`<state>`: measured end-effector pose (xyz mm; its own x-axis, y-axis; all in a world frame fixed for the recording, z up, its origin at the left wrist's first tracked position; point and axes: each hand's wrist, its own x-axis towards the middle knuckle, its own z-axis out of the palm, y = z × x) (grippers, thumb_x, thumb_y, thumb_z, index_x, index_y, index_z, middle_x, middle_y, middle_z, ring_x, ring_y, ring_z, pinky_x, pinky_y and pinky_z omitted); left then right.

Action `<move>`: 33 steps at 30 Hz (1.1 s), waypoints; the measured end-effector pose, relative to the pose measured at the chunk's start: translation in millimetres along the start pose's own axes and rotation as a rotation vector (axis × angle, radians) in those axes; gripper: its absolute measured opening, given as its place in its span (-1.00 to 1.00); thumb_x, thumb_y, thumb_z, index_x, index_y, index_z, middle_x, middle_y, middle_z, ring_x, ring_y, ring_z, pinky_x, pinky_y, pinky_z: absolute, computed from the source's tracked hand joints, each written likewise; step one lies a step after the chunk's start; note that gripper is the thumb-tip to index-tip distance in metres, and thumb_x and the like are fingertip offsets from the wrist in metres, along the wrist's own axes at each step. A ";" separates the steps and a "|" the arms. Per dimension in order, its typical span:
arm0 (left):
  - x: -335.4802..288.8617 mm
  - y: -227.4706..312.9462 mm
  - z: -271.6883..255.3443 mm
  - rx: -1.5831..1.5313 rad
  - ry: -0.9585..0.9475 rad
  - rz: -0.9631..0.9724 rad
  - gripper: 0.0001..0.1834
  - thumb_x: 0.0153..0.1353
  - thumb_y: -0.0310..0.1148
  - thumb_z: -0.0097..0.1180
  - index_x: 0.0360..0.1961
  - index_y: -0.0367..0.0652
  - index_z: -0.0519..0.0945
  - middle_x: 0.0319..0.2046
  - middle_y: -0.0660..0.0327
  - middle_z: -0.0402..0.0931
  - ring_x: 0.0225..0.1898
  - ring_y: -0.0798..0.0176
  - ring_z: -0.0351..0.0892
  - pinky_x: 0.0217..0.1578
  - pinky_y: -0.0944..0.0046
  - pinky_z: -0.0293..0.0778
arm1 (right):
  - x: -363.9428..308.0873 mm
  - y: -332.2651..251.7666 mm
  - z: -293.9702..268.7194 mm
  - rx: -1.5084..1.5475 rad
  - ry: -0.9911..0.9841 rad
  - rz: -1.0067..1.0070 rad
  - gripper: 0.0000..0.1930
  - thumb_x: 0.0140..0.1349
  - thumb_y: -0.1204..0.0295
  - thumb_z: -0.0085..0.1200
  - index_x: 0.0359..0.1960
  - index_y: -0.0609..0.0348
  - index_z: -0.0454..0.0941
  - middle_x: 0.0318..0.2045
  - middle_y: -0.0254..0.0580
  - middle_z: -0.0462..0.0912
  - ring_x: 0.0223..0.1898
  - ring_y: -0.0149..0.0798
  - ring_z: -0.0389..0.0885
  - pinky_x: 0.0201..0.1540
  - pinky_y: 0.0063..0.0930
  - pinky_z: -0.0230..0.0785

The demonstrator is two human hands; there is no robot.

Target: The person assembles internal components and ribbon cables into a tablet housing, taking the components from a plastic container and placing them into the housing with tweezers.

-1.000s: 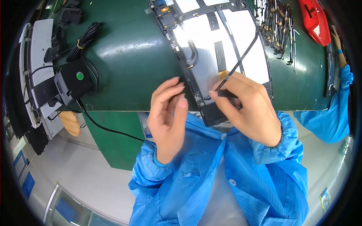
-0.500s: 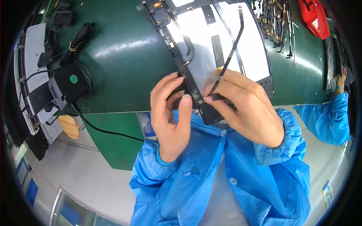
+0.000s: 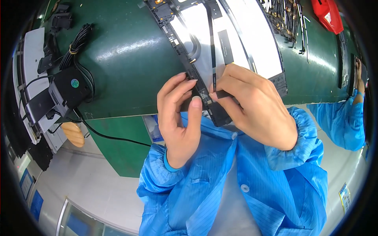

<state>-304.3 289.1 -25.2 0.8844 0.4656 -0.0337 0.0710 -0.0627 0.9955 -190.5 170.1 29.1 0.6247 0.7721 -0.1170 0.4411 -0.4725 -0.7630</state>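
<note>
A black-framed electronic housing (image 3: 188, 67) with bright silvery panels lies tilted on the bench, its near corner over the edge. A thin black flat cable (image 3: 214, 43) runs along it, from the far part down to my right hand (image 3: 254, 102). The thumb and index finger of that hand pinch the cable's near end close to the frame's strip of small parts. My left hand (image 3: 179, 114) is at the left edge of the frame, fingers bent and thumb apart. Its fingertips touch or nearly touch the strip; I see nothing held in it.
A black power adapter box (image 3: 71, 88) and bundled cable (image 3: 76, 43) are at the left. Many thin cables (image 3: 281, 19) lie at the far right beside a red pouch (image 3: 327, 15). Another person's blue sleeve (image 3: 340, 122) shows at the right. A wooden stool (image 3: 73, 133) stands below left.
The cable's far part has swung left, so it now lies more nearly straight along the housing. My right hand has shifted slightly up and left. My left hand barely moved.
</note>
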 end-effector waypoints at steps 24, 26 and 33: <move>-12.2 1.4 -20.4 -0.089 0.009 -0.133 -0.80 0.17 -0.63 0.06 -0.15 -0.31 0.51 -0.02 0.06 0.36 0.02 0.26 0.43 -0.05 0.36 0.42 | -9.8 -1.9 9.4 0.037 -0.005 -0.061 -0.82 0.01 0.51 0.16 -0.36 0.19 0.43 -0.42 -0.13 0.44 -0.44 0.00 0.54 -0.44 -0.22 0.41; -28.8 2.6 -26.5 0.005 -0.084 -0.124 -0.80 0.21 -0.64 -0.02 -0.12 -0.35 0.43 -0.11 0.03 0.47 -0.11 0.28 0.51 -0.10 0.32 0.44 | -11.9 -7.4 10.9 -0.025 0.050 -0.004 -0.82 -0.02 0.50 0.23 -0.37 0.19 0.49 -0.44 -0.15 0.46 -0.47 -0.04 0.54 -0.44 -0.28 0.42; -38.4 9.1 -22.0 -0.006 -0.124 -0.291 -0.73 0.14 -0.62 0.15 -0.12 -0.37 0.44 -0.34 0.10 0.59 -0.28 0.36 0.57 -0.25 0.43 0.45 | -18.0 0.1 13.4 0.122 0.132 -0.102 -0.75 -0.09 0.57 0.31 -0.31 0.21 0.57 -0.44 -0.22 0.54 -0.52 -0.29 0.56 -0.48 -0.43 0.41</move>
<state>-347.7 290.0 -12.9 0.8770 0.3518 -0.3274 0.3267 0.0630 0.9430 -210.4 161.9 22.6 0.6631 0.7473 0.0432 0.4300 -0.3330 -0.8392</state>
